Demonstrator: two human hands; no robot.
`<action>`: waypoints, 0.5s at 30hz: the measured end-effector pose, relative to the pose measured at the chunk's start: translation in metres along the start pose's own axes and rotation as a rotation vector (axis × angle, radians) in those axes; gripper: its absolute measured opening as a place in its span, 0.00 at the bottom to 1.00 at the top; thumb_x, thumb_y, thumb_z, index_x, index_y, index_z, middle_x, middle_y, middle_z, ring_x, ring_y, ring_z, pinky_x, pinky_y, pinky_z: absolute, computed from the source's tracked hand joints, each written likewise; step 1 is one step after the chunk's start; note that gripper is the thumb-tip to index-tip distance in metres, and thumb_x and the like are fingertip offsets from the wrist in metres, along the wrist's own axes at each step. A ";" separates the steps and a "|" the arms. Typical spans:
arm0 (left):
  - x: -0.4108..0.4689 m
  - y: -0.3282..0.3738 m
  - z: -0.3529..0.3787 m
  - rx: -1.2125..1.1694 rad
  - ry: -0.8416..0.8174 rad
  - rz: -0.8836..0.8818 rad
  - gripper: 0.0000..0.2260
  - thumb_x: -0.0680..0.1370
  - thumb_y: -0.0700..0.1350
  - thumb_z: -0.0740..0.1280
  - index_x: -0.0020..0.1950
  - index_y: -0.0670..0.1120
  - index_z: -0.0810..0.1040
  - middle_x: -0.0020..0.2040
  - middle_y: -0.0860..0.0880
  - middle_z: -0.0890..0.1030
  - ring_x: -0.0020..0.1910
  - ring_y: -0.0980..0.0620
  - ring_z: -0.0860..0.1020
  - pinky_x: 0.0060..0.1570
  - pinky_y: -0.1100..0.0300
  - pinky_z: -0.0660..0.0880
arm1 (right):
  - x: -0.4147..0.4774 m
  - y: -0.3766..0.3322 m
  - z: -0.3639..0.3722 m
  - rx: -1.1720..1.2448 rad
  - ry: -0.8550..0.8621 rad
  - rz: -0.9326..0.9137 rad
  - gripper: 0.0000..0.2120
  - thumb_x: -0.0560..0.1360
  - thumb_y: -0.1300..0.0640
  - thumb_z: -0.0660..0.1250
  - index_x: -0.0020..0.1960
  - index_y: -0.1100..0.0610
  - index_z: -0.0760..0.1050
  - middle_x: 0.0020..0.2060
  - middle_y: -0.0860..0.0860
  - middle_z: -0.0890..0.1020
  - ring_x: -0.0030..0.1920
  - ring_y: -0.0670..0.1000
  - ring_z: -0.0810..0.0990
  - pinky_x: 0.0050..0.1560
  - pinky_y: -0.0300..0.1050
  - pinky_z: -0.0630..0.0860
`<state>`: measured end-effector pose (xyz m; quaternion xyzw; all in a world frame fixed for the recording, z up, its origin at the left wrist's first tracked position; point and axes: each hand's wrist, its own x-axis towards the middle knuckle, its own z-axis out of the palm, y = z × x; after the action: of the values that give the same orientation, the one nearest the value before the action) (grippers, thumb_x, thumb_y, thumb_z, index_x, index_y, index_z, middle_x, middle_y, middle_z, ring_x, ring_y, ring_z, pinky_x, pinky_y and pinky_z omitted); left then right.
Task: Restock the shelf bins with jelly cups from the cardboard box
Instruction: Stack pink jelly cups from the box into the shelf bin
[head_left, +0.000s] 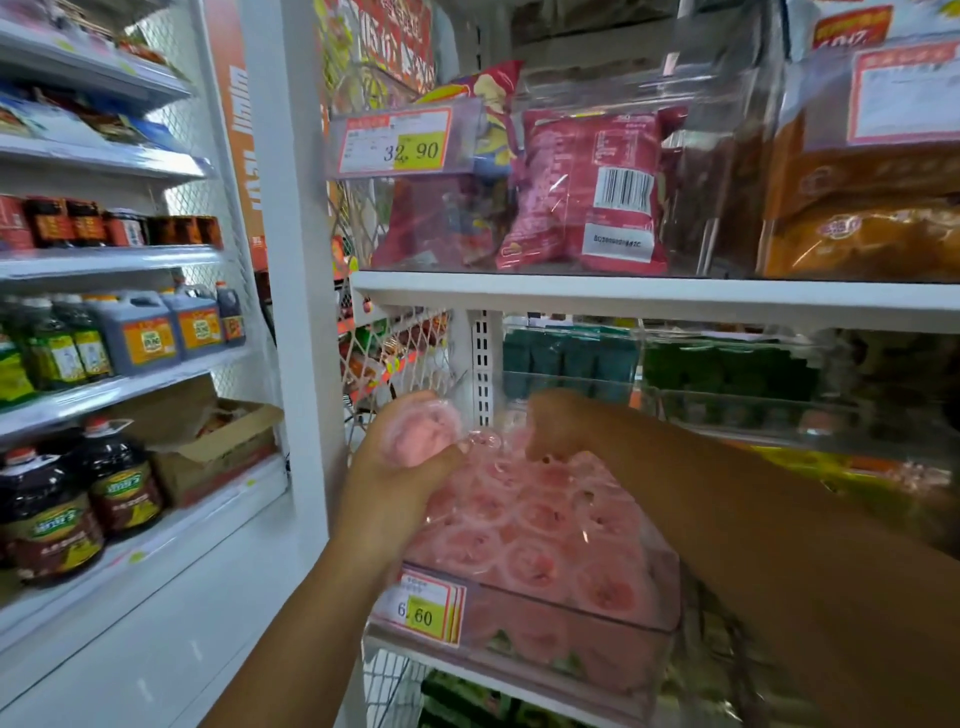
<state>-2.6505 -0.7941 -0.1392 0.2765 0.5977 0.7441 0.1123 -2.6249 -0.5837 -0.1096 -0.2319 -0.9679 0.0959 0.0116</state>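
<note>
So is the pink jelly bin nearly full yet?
Nearly. Done: the clear bin with the 6.60 price tag already holds many stocked jelly cups, packed close. In hand: the left hand grips a held jelly cup. The right hand reaches toward the bin's back, and I can't tell if it holds anything. Left: setting that cup in. How many remain in the box isn't visible.

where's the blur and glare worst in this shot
Head view: motion blur smears the right hand and right-side shelves; the left hand gripping a jelly cup is soft too; glare streaks the upper clear bin; the 32.90 price tag reads sharp.
</note>
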 end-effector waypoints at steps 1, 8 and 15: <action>-0.001 -0.002 0.000 -0.004 0.001 0.002 0.22 0.70 0.38 0.77 0.52 0.65 0.79 0.52 0.54 0.83 0.42 0.46 0.84 0.36 0.52 0.81 | 0.001 -0.001 0.002 -0.033 -0.017 -0.010 0.07 0.74 0.60 0.70 0.49 0.63 0.77 0.31 0.50 0.72 0.34 0.50 0.74 0.30 0.38 0.68; -0.003 -0.003 -0.003 -0.031 -0.042 -0.008 0.21 0.70 0.37 0.76 0.52 0.62 0.80 0.47 0.59 0.84 0.40 0.52 0.84 0.41 0.46 0.81 | 0.007 0.008 0.003 0.178 -0.069 -0.005 0.06 0.74 0.62 0.70 0.50 0.62 0.77 0.45 0.56 0.81 0.48 0.55 0.83 0.51 0.49 0.80; -0.005 -0.002 -0.001 0.005 -0.062 0.003 0.20 0.71 0.36 0.75 0.55 0.59 0.80 0.53 0.54 0.82 0.40 0.53 0.83 0.40 0.43 0.81 | 0.003 0.007 0.001 0.208 -0.080 0.036 0.15 0.78 0.55 0.65 0.62 0.60 0.76 0.46 0.52 0.79 0.39 0.47 0.76 0.34 0.39 0.71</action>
<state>-2.6473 -0.7971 -0.1432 0.3005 0.5955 0.7338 0.1287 -2.6242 -0.5764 -0.1124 -0.2426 -0.9481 0.2055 -0.0049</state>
